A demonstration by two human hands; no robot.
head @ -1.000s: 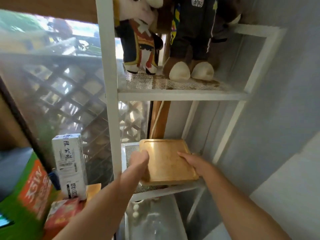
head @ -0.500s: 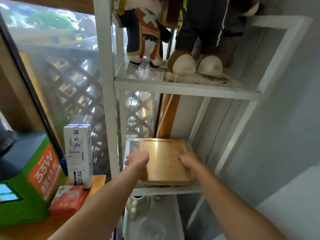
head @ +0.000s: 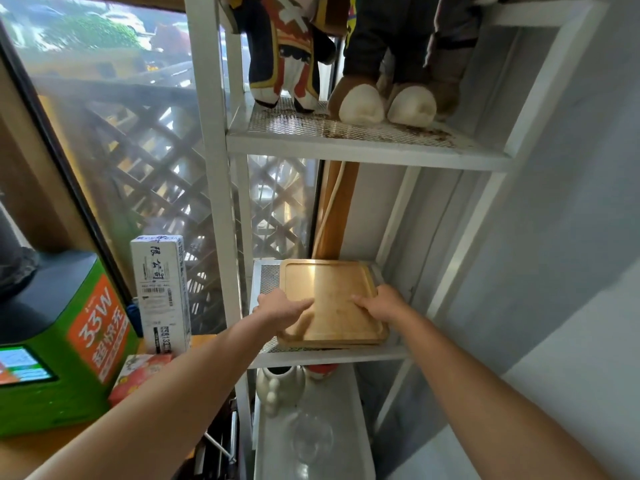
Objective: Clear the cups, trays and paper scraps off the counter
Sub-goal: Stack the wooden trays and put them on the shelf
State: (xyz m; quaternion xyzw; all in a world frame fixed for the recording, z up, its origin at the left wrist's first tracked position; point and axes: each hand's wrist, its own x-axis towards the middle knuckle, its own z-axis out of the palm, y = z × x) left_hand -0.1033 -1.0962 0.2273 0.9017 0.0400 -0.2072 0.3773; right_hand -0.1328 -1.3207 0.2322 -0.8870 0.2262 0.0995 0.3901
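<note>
Wooden tray (head: 332, 301) flat on white mesh shelf (head: 332, 355), left hand (head: 282, 306) and right hand (head: 382, 303) resting on its surface, fingers loosely spread, nothing clasped

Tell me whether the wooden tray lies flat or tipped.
Flat: the wooden tray rests on the mesh shelf, both hands on it.

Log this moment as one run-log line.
stage: stowing tray | wooden tray flat on middle mesh shelf | left hand on left edge | right hand on right edge | grip: cannot tell
</note>
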